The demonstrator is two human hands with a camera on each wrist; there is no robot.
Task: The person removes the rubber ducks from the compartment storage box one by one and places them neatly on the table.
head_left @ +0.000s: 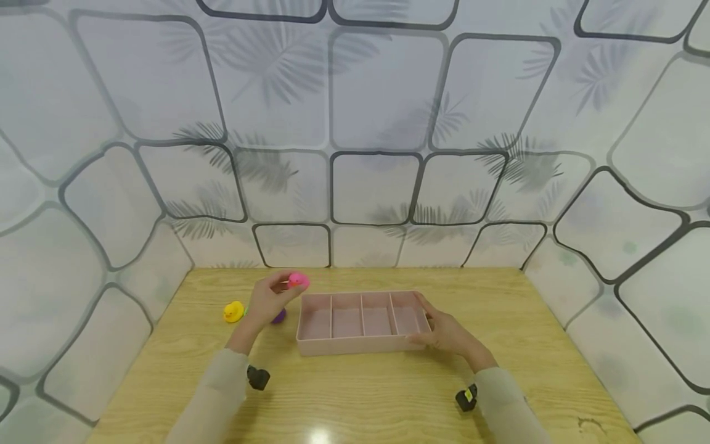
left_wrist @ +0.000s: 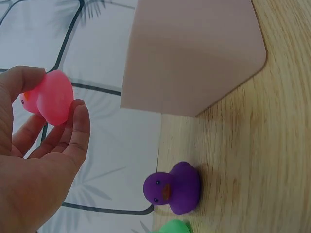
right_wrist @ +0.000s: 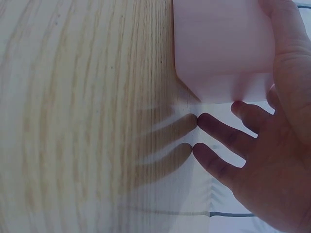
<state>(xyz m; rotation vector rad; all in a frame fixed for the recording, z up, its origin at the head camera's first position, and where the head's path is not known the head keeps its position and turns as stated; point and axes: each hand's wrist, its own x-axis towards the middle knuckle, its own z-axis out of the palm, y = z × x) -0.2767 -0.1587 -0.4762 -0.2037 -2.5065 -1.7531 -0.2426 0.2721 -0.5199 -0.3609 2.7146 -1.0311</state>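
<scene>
My left hand pinches a pink rubber duck between thumb and fingers, raised off the table near the box's back left corner. The pink divided box has several compartments in a row, with nothing in them. At its right end is my right hand, thumb at the front wall and index finger at the back corner, holding it. In the right wrist view the other fingers spread out, two tips touching the table. A purple rubber duck sits on the table left of the box, partly hidden by my left hand in the head view.
A yellow rubber duck stands farther left on the wooden table. Between it and the purple duck, a green thing shows only in part. Patterned walls close off the back and both sides.
</scene>
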